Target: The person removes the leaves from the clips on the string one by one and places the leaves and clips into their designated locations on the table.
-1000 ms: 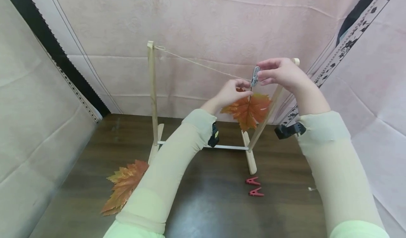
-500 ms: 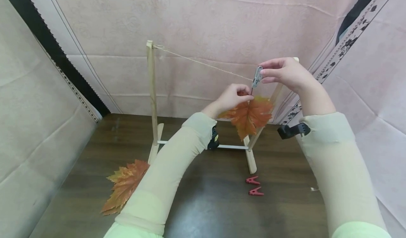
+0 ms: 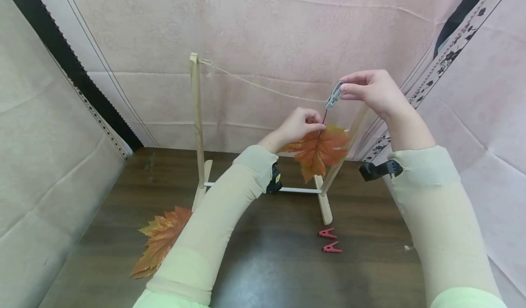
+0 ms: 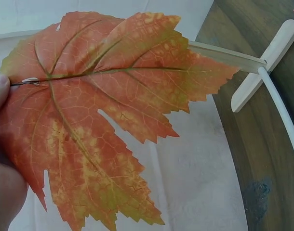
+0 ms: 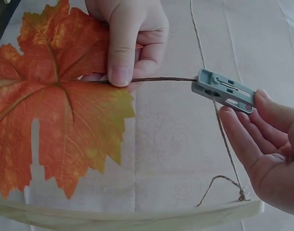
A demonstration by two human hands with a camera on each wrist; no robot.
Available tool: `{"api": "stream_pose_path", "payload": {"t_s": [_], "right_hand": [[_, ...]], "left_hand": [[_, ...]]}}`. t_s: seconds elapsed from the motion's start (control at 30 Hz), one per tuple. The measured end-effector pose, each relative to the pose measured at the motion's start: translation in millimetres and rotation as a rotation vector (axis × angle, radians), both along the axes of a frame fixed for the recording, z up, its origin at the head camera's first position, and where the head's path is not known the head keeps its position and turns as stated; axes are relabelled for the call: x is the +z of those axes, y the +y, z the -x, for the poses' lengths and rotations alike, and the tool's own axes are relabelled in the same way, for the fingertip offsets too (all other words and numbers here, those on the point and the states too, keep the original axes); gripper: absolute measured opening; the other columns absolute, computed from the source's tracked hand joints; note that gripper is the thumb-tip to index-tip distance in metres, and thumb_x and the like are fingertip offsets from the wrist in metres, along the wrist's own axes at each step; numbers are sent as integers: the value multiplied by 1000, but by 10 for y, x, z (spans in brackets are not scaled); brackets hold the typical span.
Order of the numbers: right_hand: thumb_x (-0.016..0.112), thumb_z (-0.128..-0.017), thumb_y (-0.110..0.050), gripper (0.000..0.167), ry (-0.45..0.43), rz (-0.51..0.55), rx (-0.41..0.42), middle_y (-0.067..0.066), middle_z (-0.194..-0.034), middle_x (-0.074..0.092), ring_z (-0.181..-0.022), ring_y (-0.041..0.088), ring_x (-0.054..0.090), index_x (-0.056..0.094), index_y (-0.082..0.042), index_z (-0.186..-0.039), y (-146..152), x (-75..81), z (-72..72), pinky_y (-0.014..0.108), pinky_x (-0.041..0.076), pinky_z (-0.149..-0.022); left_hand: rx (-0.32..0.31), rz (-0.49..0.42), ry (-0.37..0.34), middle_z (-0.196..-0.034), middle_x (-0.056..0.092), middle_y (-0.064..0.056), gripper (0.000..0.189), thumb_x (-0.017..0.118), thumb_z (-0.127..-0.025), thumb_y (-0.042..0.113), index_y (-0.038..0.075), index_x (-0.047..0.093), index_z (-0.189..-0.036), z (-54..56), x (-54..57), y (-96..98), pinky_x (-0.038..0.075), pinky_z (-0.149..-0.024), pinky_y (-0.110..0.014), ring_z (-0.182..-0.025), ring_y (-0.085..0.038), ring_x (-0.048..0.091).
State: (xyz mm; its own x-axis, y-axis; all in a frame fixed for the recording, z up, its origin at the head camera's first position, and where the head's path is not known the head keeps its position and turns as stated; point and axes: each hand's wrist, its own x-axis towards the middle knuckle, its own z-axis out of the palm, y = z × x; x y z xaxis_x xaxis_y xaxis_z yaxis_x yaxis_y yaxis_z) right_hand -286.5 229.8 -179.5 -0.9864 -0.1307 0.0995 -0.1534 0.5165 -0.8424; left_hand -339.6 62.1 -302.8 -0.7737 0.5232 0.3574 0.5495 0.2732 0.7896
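In the head view my left hand (image 3: 302, 124) pinches the dark stem of an orange maple leaf (image 3: 318, 150) between thumb and fingers. The right wrist view shows the stem (image 5: 164, 78) running from that pinch to the jaw end of a blue-grey clothespin (image 5: 224, 91). My right hand (image 5: 277, 139) holds the clothespin's tail end with thumb and fingertips. The clothespin sits across the twine (image 5: 223, 132), near its knotted end on the wooden post. In the left wrist view the leaf (image 4: 103, 86) spreads beside my left thumb.
The wooden frame has a left post (image 3: 197, 121), a right post and a white crossbar (image 3: 300, 190) low down. Two red clothespins (image 3: 327, 233) lie in front of its right foot. More maple leaves (image 3: 164, 239) lie left, partly behind my left sleeve. Pale cloth hangs around.
My right hand has shifted slightly right and up with the clothespin, which tilts more. The twine now sags toward it. The leaf has dropped a little and swung left with my left hand.
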Motion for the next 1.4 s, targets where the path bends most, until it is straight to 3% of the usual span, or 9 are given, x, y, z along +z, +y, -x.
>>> {"api": "stream_pose_path", "payload": {"t_s": [0.27, 0.37, 0.5, 0.87, 1.13, 1.4], "right_hand": [[65, -87, -9, 9, 55, 220, -57, -13, -78, 69, -70, 0, 67, 69, -12, -94, -26, 40, -31, 16, 50, -81], [64, -85, -1, 12, 98, 352, -36, -7, -77, 69, -70, 3, 67, 70, -11, -85, -42, 43, -37, 16, 52, -71], [63, -84, 4, 15, 132, 477, -24, -2, -75, 68, -68, 6, 67, 70, -9, -79, -54, 53, -36, 16, 53, -67], [66, -82, 4, 9, 201, 621, -91, 1, -78, 66, -71, 9, 66, 71, -4, -82, -70, 85, -12, 16, 53, -69], [65, -81, 8, 9, 253, 748, -94, 5, -77, 68, -71, 12, 67, 70, 0, -82, -115, 91, -1, 19, 54, -69], [64, -83, 6, 10, 210, 723, -92, 4, -80, 67, -72, 11, 67, 70, -2, -83, -94, 36, -61, 19, 53, -70]], "left_hand": [[13, 35, -25, -77, 61, -3, 13, 67, -86, 15, 2, 68, -87, -27, -21, -86, 36, -61, -18, -66, -9, 43], [6, 35, -23, -81, 63, -5, 13, 67, -86, 15, 2, 68, -88, -30, -42, -119, 37, -62, -18, -68, -9, 44], [5, 38, -20, -83, 65, -6, 14, 66, -87, 16, 2, 69, -89, -22, -61, -158, 37, -62, -17, -68, -9, 44], [-8, 44, -21, -80, 65, -6, 12, 67, -86, 15, 3, 69, -86, -42, -71, -237, 35, -58, -18, -63, -9, 42], [-15, 44, -43, -82, 66, -7, 12, 67, -86, 14, 2, 69, -87, -59, -90, -310, 36, -59, -19, -63, -9, 42], [-13, 54, -45, -80, 67, -6, 11, 68, -85, 12, 1, 69, -85, -66, -113, -446, 39, -65, -18, -66, -7, 47]]}}
